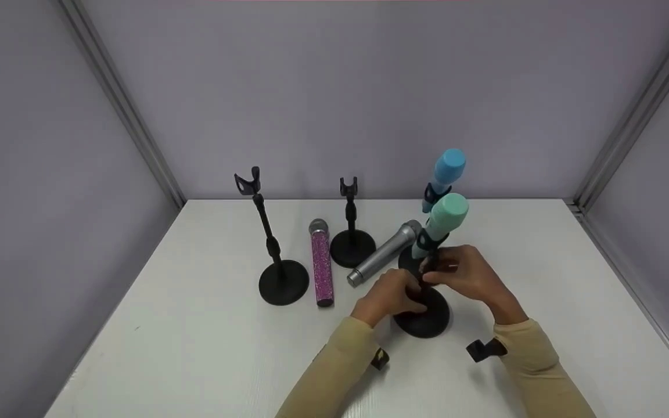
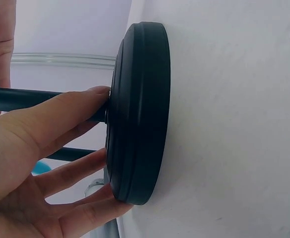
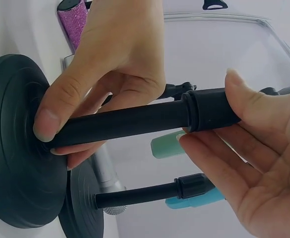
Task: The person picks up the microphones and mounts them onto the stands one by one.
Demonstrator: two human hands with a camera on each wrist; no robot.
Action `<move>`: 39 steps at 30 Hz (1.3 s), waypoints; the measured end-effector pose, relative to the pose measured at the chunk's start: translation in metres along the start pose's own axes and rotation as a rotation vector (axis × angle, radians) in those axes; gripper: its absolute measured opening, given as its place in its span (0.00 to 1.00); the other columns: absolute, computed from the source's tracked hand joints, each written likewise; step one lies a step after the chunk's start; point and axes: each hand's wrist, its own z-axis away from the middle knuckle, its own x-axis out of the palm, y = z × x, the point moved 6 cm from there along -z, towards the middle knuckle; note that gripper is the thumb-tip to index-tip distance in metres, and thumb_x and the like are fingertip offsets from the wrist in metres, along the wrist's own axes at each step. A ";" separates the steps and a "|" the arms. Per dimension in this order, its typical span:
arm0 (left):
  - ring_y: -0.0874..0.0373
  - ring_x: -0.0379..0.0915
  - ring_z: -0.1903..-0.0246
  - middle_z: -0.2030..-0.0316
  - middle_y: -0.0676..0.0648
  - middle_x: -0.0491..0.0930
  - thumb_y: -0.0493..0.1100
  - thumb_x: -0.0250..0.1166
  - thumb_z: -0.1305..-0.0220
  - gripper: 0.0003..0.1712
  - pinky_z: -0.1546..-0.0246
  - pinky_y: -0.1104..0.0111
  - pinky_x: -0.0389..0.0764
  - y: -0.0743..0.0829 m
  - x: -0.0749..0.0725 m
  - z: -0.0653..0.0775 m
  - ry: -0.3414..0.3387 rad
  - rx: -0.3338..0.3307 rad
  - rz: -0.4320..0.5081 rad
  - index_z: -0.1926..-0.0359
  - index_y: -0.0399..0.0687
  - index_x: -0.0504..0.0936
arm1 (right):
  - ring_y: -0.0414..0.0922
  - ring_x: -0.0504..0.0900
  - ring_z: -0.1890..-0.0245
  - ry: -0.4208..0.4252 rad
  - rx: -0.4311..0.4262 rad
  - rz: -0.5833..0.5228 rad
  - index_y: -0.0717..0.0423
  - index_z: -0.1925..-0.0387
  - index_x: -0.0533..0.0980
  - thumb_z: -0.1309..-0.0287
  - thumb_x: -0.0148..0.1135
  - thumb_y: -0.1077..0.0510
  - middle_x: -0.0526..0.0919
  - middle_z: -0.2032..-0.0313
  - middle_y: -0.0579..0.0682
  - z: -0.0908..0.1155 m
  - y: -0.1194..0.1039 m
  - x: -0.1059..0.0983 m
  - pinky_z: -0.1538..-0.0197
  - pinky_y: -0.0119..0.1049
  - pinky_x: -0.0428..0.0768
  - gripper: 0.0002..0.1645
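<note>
A black desktop microphone stand (image 1: 424, 326) stands nearest the person, with a mint-green microphone (image 1: 449, 211) tilted in its clip. Low on that stand, my left hand (image 1: 388, 295) pinches the foot of the pole (image 3: 127, 125), its other fingers against the round base (image 2: 141, 114). Higher up, my right hand (image 1: 467, 274) holds the thick collar (image 3: 209, 110) of the pole between thumb and fingers. Just behind is a second stand holding a blue microphone (image 1: 449, 167); its base is partly hidden by the front stand and hands.
Left of the hands, a silver microphone (image 1: 384, 253) lies slantwise on the white table (image 1: 195, 348), beside a glittery pink microphone (image 1: 322, 267). Two stands with bare clips, a short one (image 1: 352, 248) and a taller one (image 1: 283, 283), stand farther left. Grey walls enclose the table.
</note>
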 end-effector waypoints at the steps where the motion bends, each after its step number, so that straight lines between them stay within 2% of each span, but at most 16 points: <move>1: 0.69 0.66 0.74 0.73 0.58 0.82 0.45 0.81 0.45 0.10 0.72 0.79 0.71 0.000 0.000 0.000 0.004 0.007 -0.004 0.65 0.46 0.92 | 0.46 0.89 0.60 -0.014 0.007 -0.010 0.63 0.60 0.85 0.41 0.74 0.61 0.89 0.61 0.60 0.000 0.001 0.001 0.58 0.31 0.87 0.10; 10: 0.70 0.67 0.73 0.74 0.60 0.80 0.44 0.81 0.46 0.09 0.70 0.80 0.71 0.001 -0.001 0.001 0.003 0.008 0.018 0.66 0.46 0.91 | 0.54 0.89 0.50 -0.157 0.031 -0.102 0.63 0.51 0.82 0.33 0.66 0.63 0.87 0.51 0.64 -0.001 0.011 0.003 0.51 0.32 0.86 0.12; 14: 0.69 0.67 0.74 0.76 0.60 0.78 0.44 0.81 0.46 0.08 0.72 0.79 0.71 0.001 -0.001 0.000 0.004 0.001 0.027 0.68 0.47 0.90 | 0.50 0.88 0.49 -0.177 0.026 -0.129 0.65 0.48 0.81 0.32 0.65 0.62 0.87 0.49 0.65 -0.001 0.010 0.003 0.49 0.32 0.85 0.14; 16: 0.69 0.66 0.74 0.76 0.60 0.78 0.44 0.81 0.46 0.09 0.73 0.78 0.71 0.000 -0.001 0.000 0.007 -0.002 0.020 0.68 0.47 0.90 | 0.45 0.88 0.53 -0.134 0.015 -0.087 0.63 0.51 0.82 0.34 0.68 0.59 0.88 0.52 0.62 -0.001 0.007 0.002 0.50 0.31 0.85 0.14; 18: 0.68 0.66 0.74 0.75 0.59 0.79 0.45 0.81 0.45 0.09 0.73 0.78 0.71 0.000 -0.001 0.000 0.006 -0.005 0.009 0.67 0.47 0.90 | 0.41 0.88 0.58 -0.055 0.009 -0.025 0.61 0.56 0.84 0.39 0.73 0.57 0.89 0.57 0.59 0.000 0.003 0.001 0.54 0.31 0.85 0.14; 22: 0.69 0.69 0.71 0.70 0.57 0.84 0.47 0.81 0.45 0.11 0.68 0.77 0.74 -0.001 0.000 0.001 0.000 -0.019 -0.008 0.63 0.47 0.91 | 0.39 0.86 0.66 0.103 0.040 0.071 0.59 0.63 0.85 0.49 0.81 0.55 0.90 0.67 0.53 0.002 -0.002 0.000 0.59 0.31 0.84 0.16; 24: 0.68 0.71 0.69 0.67 0.56 0.86 0.47 0.80 0.45 0.13 0.65 0.76 0.76 -0.002 0.001 0.001 0.001 -0.028 -0.013 0.62 0.47 0.91 | 0.38 0.85 0.67 0.146 0.058 0.087 0.60 0.63 0.85 0.52 0.83 0.54 0.89 0.68 0.52 0.003 -0.003 0.000 0.59 0.30 0.83 0.18; 27: 0.69 0.73 0.67 0.65 0.56 0.87 0.47 0.81 0.45 0.13 0.63 0.76 0.78 -0.002 0.000 0.002 0.008 -0.032 -0.010 0.60 0.47 0.92 | 0.37 0.85 0.66 0.165 0.084 0.088 0.62 0.59 0.84 0.52 0.83 0.54 0.89 0.67 0.52 0.003 -0.002 0.000 0.59 0.29 0.83 0.22; 32: 0.71 0.69 0.71 0.69 0.57 0.85 0.45 0.81 0.46 0.10 0.69 0.79 0.74 -0.001 0.001 0.001 0.014 -0.003 0.010 0.64 0.47 0.92 | 0.37 0.87 0.64 0.119 0.100 0.022 0.64 0.53 0.84 0.51 0.82 0.55 0.90 0.63 0.56 0.003 0.003 0.000 0.57 0.28 0.84 0.25; 39: 0.70 0.66 0.74 0.76 0.61 0.77 0.45 0.81 0.46 0.08 0.73 0.79 0.69 -0.001 0.001 0.002 0.007 -0.009 0.023 0.69 0.47 0.90 | 0.35 0.87 0.62 -0.025 0.057 -0.089 0.67 0.55 0.82 0.43 0.75 0.63 0.88 0.59 0.62 0.000 0.006 0.003 0.55 0.28 0.85 0.16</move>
